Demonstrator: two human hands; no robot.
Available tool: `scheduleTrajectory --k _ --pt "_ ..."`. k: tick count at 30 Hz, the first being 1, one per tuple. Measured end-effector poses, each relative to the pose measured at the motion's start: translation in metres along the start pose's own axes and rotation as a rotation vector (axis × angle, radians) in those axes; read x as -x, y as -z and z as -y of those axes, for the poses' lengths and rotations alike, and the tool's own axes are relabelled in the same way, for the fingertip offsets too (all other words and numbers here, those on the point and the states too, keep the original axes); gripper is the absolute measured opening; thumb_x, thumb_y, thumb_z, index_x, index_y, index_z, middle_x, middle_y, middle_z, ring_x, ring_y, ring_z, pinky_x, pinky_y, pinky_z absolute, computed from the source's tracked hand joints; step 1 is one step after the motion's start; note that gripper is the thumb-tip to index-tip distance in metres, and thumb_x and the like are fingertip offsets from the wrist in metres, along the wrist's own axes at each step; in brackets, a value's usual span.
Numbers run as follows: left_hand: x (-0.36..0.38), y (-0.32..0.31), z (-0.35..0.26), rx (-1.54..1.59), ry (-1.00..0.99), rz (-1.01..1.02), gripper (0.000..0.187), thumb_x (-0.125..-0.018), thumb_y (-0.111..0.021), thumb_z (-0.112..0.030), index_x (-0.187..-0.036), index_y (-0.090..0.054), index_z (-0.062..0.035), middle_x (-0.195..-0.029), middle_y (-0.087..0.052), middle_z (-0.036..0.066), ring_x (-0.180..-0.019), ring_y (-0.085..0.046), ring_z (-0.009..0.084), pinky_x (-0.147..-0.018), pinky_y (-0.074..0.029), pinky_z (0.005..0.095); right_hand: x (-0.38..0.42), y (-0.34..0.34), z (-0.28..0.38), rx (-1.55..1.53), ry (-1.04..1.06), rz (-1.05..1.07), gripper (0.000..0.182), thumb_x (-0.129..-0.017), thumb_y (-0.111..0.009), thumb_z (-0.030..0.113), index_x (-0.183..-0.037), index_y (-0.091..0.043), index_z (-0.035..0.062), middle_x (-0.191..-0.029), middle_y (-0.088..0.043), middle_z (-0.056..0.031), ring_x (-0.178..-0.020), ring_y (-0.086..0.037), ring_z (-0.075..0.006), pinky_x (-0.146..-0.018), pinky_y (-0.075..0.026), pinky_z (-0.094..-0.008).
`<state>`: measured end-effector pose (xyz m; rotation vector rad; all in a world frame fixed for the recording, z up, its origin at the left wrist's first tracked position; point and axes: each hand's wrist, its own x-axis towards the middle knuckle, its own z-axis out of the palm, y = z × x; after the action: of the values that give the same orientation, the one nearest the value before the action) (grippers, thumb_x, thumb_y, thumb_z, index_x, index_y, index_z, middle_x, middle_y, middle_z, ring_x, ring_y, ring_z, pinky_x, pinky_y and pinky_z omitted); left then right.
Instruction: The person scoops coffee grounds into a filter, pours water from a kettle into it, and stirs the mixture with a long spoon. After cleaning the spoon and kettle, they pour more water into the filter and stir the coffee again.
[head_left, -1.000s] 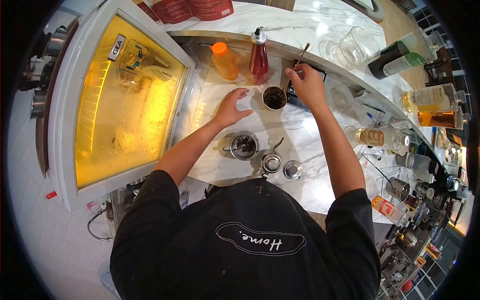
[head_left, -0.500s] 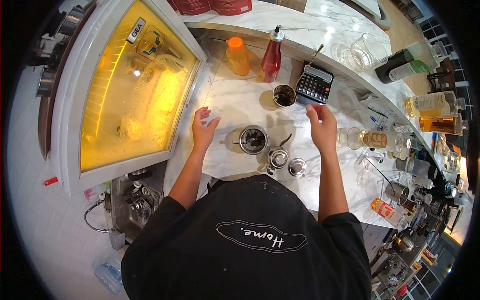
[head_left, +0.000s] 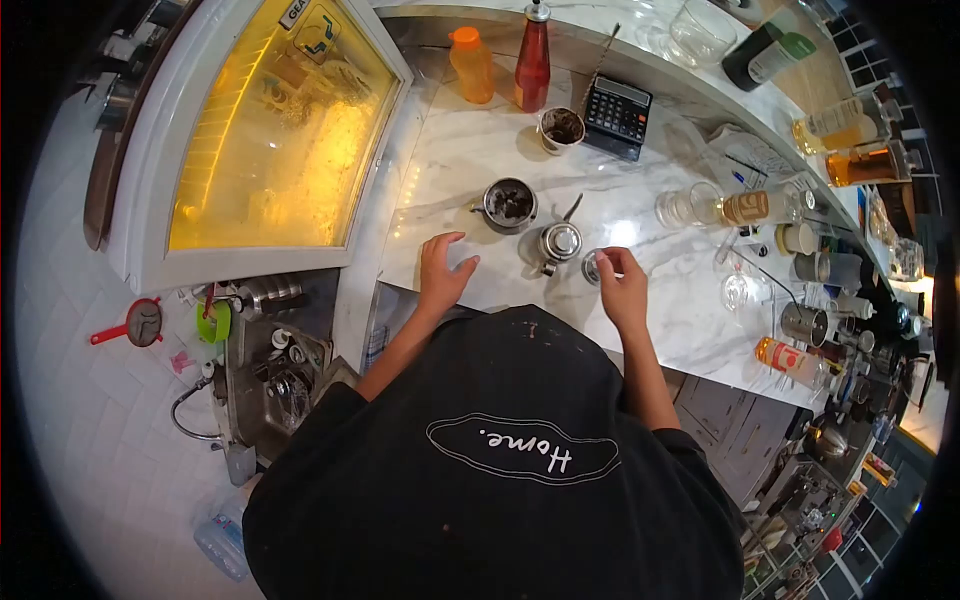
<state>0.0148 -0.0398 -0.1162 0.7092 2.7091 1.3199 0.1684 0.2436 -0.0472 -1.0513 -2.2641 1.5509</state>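
The right hand [head_left: 622,290] has its fingers pinched on a small steel lid [head_left: 594,267], at three o'clock of the little pot [head_left: 557,243] on the worktop [head_left: 640,220]. It looks light, stiff and slick, best gripped by its rim. The left hand [head_left: 440,272] rests beside, fingers apart.

The scene is rendered through a fisheye lens: straight lines are bent and a black vignette is left around the edges. A strong amber glow is cast from the lit display case [head_left: 275,130]. Bright specular glare is reflected off the marble desk [head_left: 480,170]. Soft shadows are thrown beside the vessels. Peripheral detail is smeared and dim.
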Motion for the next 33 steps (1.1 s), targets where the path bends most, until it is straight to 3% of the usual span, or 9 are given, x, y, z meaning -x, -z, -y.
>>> scheduleTrajectory --k 4,10,13,14,18,21,25,29,33 --pt "0.016 -0.005 -0.006 -0.006 -0.029 0.027 0.046 -0.078 -0.084 -0.017 -0.119 -0.066 -0.0068 -0.117 -0.066 0.013 -0.114 -0.059 0.0345 -0.101 -0.045 0.0448 0.023 -0.03 -0.013 0.093 0.007 -0.018 0.038 -0.095 -0.074 0.035 -0.104 -0.07 -0.0015 -0.09 -0.076 -0.0191 -0.088 -0.075 -0.0308 -0.078 -0.056 -0.0396" --pt "0.038 0.001 -0.007 -0.046 -0.053 0.057 0.047 -0.079 -0.084 -0.015 -0.122 -0.066 -0.0061 -0.119 -0.066 0.013 -0.115 -0.06 0.0316 -0.102 -0.047 0.0419 0.025 -0.086 -0.034 -0.072 -0.143 0.08 0.045 -0.096 -0.072 0.042 -0.099 -0.073 -0.0029 -0.085 -0.071 -0.0144 -0.077 -0.067 -0.0229 -0.072 -0.053 -0.0367" --pt "0.044 0.011 -0.002 -0.045 -0.072 0.057 0.047 -0.08 -0.084 -0.015 -0.121 -0.066 -0.0058 -0.119 -0.066 0.013 -0.115 -0.06 0.0315 -0.102 -0.047 0.0421 0.019 -0.101 -0.045 -0.307 -0.206 0.134 0.037 -0.1 -0.069 0.038 -0.099 -0.074 0.0015 -0.076 -0.061 0.0009 -0.069 -0.055 -0.0112 -0.064 -0.047 -0.0258" --pt "0.046 0.014 0.001 -0.052 -0.064 0.058 0.046 -0.08 -0.084 -0.015 -0.121 -0.066 -0.0058 -0.119 -0.066 0.013 -0.116 -0.06 0.0316 -0.102 -0.047 0.0422 0.017 -0.102 -0.049 -0.344 -0.237 0.131 0.032 -0.102 -0.066 0.036 -0.1 -0.073 0.0049 -0.083 -0.06 0.0016 -0.074 -0.054 -0.0093 -0.067 -0.05 -0.0259" --pt "0.045 0.024 0.012 -0.037 -0.045 0.053 0.046 -0.078 -0.084 -0.017 -0.119 -0.067 -0.0063 -0.118 -0.066 0.013 -0.114 -0.06 0.0326 -0.101 -0.046 0.0436 0.022 -0.096 -0.047 -0.5 -0.274 0.015 0.026 -0.107 -0.058 0.03 -0.102 -0.069 0.0066 -0.094 -0.059 -0.0008 -0.087 -0.055 -0.0107 -0.076 -0.057 -0.0337" --pt "0.042 0.029 0.018 -0.024 -0.05 0.041 0.045 -0.078 -0.083 -0.018 -0.119 -0.067 -0.007 -0.118 -0.066 0.013 -0.114 -0.059 0.0331 -0.101 -0.045 0.0442 0.028 -0.088 -0.05 -0.565 -0.296 -0.028 0.029 -0.106 -0.057 0.028 -0.107 -0.066 0.0001 -0.1 -0.065 -0.0064 -0.085 -0.06 -0.0152 -0.077 -0.056 -0.0326" --pt "0.038 0.035 0.02 -0.025 -0.036 0.037 0.045 -0.079 -0.083 -0.018 -0.119 -0.067 -0.0076 -0.118 -0.066 0.013 -0.115 -0.058 0.0332 -0.101 -0.045 0.0442 0.036 -0.078 -0.046 -0.605 -0.197 -0.104 0.027 -0.107 -0.053 0.024 -0.105 -0.065 0.0002 -0.092 -0.058 -0.0034 -0.086 -0.059 -0.0138 -0.08 -0.058 -0.0345" --pt "0.029 0.041 0.026 -0.021 -0.057 0.054 0.045 -0.079 -0.083 -0.018 -0.119 -0.067 -0.0079 -0.117 -0.066 0.013 -0.114 -0.058 0.0335 -0.101 -0.045 0.0447 0.042 -0.057 -0.025 -0.614 -0.115 -0.215 0.027 -0.107 -0.055 0.025 -0.102 -0.063 -0.0005 -0.093 -0.06 -0.0036 -0.086 -0.06 -0.0121 -0.082 -0.06 -0.0329" --pt "0.016 0.044 0.043 -0.03 -0.1 0.029 0.045 -0.078 -0.084 -0.019 -0.119 -0.067 -0.0087 -0.118 -0.065 0.013 -0.115 -0.057 0.0339 -0.101 -0.044 0.0452 0.042 -0.033 0.027 -0.417 -0.022 -0.278 0.04 -0.104 -0.066 0.034 -0.083 -0.063 0.0001 -0.075 -0.057 0.0 -0.068 -0.051 -0.0079 -0.067 -0.051 -0.0269"
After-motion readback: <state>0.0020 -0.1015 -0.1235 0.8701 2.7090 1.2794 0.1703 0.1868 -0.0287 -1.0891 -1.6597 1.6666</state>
